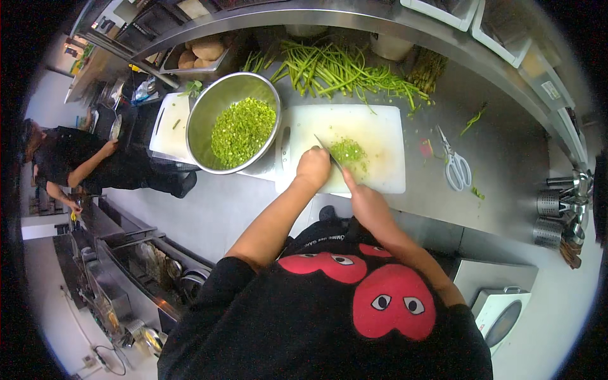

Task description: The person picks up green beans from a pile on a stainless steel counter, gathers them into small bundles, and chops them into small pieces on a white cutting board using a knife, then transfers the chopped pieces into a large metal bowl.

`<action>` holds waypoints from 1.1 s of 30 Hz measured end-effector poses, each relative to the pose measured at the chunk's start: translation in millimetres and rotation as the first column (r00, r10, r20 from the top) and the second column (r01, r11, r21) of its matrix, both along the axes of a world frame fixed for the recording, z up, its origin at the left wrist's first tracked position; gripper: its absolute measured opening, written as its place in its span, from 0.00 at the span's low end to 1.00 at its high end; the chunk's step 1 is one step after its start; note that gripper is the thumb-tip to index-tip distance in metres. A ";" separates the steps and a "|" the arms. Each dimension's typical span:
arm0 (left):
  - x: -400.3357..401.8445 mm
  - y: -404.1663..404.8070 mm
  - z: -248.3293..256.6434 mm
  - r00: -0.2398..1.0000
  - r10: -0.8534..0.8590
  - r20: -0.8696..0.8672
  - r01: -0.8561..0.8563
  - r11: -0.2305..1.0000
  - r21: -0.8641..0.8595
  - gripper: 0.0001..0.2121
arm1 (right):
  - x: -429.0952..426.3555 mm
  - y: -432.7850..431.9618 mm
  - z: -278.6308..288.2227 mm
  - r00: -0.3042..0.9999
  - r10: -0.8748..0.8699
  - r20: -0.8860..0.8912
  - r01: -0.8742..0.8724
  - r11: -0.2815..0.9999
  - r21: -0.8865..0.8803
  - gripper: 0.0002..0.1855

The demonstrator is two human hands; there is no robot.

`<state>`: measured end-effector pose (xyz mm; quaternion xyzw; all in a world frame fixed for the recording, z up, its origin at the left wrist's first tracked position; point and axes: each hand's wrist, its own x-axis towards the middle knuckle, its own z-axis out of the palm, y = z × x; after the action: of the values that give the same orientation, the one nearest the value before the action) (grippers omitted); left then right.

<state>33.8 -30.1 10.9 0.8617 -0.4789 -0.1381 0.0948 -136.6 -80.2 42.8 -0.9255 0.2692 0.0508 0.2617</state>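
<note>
A white cutting board (380, 166) lies before me on a stainless steel counter. My right hand (373, 206) grips a knife (334, 161), its index finger stretched along the blade. The blade slants up and left, beside a small heap of finely chopped green stalks (347, 151). Curled against the other side of the blade is my left hand (314, 167); its fingertips are hidden, so I cannot tell whether it holds anything. Left of the board, a large steel bowl (202, 154) contains many chopped green pieces (244, 130). Long green stalks (327, 71) are piled behind the board.
White-handled scissors (457, 171) and stray green scraps (474, 118) lie to the right. A second white board (168, 126) is partly behind the bowl. A steel shelf (285, 16) overhangs the back. Another person (80, 152) stands at left, holding a utensil.
</note>
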 end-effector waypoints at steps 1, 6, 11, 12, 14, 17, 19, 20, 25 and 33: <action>0.4 -0.7 0.2 1.000 0.000 -0.003 0.000 1.000 0.002 0.08 | 6.9 -1.7 -4.2 1.000 -0.001 0.000 0.001 1.000 0.001 0.37; 2.3 3.0 -1.5 0.999 0.011 -0.033 -0.011 1.000 -0.022 0.08 | 27.8 -22.7 -15.9 0.996 -0.066 0.063 0.055 0.987 0.151 0.34; -1.1 9.9 -5.6 0.993 0.054 -0.104 -0.066 0.992 -0.108 0.08 | 16.0 -30.5 -12.8 0.993 -0.106 0.058 0.092 0.974 0.207 0.33; -3.1 9.8 -2.6 0.993 0.051 -0.106 -0.063 0.992 -0.108 0.08 | 13.5 -30.8 -12.2 0.993 -0.117 0.023 0.110 0.973 0.203 0.33; -5.8 9.9 3.6 0.997 -0.013 -0.070 0.009 0.999 -0.053 0.08 | 10.3 -31.3 -10.3 0.992 -0.124 0.019 0.118 0.972 0.203 0.34; -4.9 12.9 -1.5 0.999 -0.004 0.041 0.007 0.998 -0.062 0.08 | 10.1 -29.9 -8.1 0.994 -0.112 0.019 0.107 0.975 0.194 0.34; -2.4 12.5 4.7 0.992 -0.032 0.119 0.041 0.997 -0.072 0.07 | 7.5 -32.3 -9.3 0.994 -0.113 0.014 0.109 0.978 0.180 0.35; -1.7 11.7 7.4 0.979 -0.054 0.197 0.071 0.994 -0.079 0.07 | 5.3 -33.7 -11.9 0.993 -0.116 0.033 0.109 0.981 0.160 0.35; -0.7 10.6 3.1 1.000 -0.008 0.022 0.009 0.998 -0.062 0.06 | 0.6 -33.4 -3.0 0.994 -0.103 0.043 0.098 0.989 0.113 0.36; 3.1 -24.9 4.1 0.991 0.054 -0.121 -0.060 0.997 -0.047 0.10 | -13.1 -29.8 10.1 0.998 -0.037 0.050 0.039 0.998 -0.039 0.36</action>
<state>36.9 -55.0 15.0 0.8626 -0.4509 -0.1747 0.1490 -149.7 -110.0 52.8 -0.9261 0.2814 0.0177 0.2506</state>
